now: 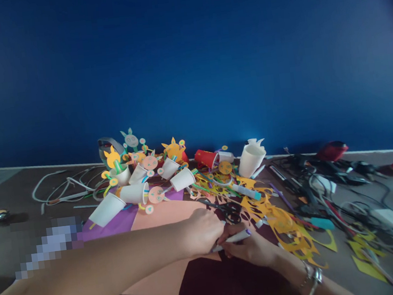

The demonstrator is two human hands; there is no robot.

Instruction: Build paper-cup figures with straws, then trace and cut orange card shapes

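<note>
My left hand [204, 232] and my right hand [254, 250] meet low in the middle of the view, both closed around a white marker with a purple end [233, 238]. They rest over a dark maroon paper sheet [215, 282] beside a peach sheet [162, 217]. Black scissors [228, 209] lie just beyond my fingers. A bracelet [314, 278] sits on my right wrist.
Several white paper cups [134, 192] with paper animal faces on straws cluster at the back, with a red cup [205, 158] and a tall white cup [251, 159]. Yellow paper cuttings [287, 227] spread right. Tangled cables [328, 184] lie far right, white cords [66, 186] left.
</note>
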